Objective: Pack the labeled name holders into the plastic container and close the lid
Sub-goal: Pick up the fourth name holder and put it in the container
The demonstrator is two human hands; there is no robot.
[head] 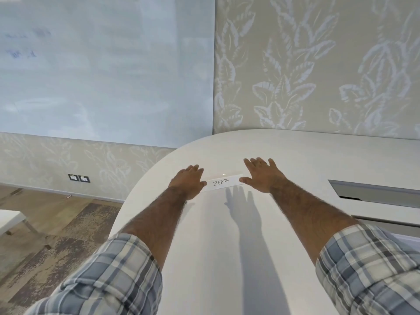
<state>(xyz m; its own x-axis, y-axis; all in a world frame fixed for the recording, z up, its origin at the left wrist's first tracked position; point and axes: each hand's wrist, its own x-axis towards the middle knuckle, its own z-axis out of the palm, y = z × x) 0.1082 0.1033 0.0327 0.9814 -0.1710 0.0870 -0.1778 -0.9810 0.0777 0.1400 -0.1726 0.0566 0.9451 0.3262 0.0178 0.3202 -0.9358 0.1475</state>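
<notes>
A clear name holder [221, 183] with a white card hand-lettered "ZEBRA" lies far out on the white table [204, 235]. My left hand [188, 180] is palm down over its left end, thumb on the card's edge, fingers close together. At the holder's right end is my right hand [261, 176], fingers spread and thumb tip touching that end. Its shadow falls on the table just in front of the holder. No plastic container is in view.
A long recessed slot with a grey metal rim [372, 192] is set into the table at right. The table's rounded edge [127, 201] curves off to the left above wood floor and a rug. A whiteboard and patterned wall stand behind.
</notes>
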